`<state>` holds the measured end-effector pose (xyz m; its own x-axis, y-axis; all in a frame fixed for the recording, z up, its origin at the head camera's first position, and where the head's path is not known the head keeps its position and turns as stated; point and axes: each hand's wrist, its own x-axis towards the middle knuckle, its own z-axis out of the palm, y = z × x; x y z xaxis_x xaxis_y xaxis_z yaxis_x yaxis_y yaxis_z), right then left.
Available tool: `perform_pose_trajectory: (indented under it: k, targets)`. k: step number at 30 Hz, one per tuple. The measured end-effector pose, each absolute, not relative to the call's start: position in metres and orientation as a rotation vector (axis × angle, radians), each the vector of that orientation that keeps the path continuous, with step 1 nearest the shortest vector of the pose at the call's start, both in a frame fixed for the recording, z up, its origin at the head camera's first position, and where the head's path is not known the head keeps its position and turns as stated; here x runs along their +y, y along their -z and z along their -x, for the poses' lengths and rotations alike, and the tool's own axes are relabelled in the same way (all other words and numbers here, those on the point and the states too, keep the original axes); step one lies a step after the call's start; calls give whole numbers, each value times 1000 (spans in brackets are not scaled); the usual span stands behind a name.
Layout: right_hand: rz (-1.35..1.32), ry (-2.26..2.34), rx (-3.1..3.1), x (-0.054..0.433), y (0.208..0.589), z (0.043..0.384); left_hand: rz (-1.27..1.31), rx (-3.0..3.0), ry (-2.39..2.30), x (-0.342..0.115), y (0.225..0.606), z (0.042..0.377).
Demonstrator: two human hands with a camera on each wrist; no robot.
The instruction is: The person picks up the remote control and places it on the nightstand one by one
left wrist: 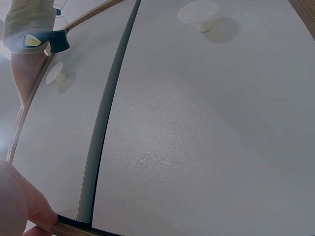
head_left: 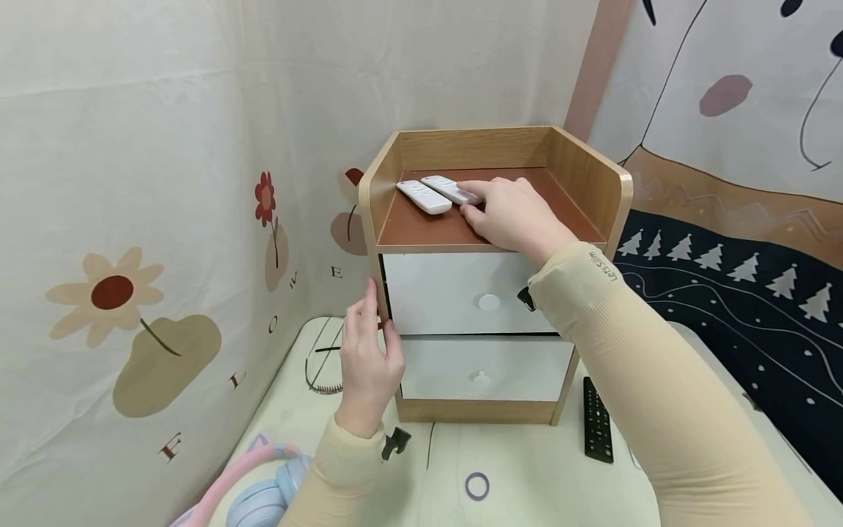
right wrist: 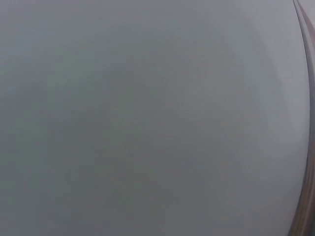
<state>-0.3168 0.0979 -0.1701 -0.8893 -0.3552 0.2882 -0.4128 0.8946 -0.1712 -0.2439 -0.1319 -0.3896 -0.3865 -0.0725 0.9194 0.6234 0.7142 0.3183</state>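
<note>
A small wooden cabinet (head_left: 477,411) with two white drawers stands on the table. On its brown top shelf (head_left: 527,183) lie two white remote controls side by side, the left one (head_left: 424,197) untouched. My right hand (head_left: 516,216) reaches over the shelf's front edge and holds the near end of the right remote control (head_left: 443,186) between index finger and thumb. Flat against the cabinet's left side is my left hand (head_left: 370,359), fingers straight and thumb by the front edge. In the left wrist view, the thumb (left wrist: 34,201) touches that edge beside the upper drawer (left wrist: 64,128).
A black remote control (head_left: 597,421) lies right of the cabinet, and a purple ring (head_left: 477,486) in front of it. Pink and blue headphones (head_left: 263,490) rest at the front left. Behind the left hand is a spiral-bound item (head_left: 325,388). Printed fabric walls (head_left: 197,183) close off the back.
</note>
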Motion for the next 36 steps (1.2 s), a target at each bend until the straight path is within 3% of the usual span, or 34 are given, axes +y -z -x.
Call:
perform_pose_trajectory:
  k: [18,36]
  targets:
    - [-467,-616,-2612,107,184,292,424,-1828,791,-135,390,242]
    - [-747,-841,-2027,129,231,256,414,-1829,782,-135,391,244]
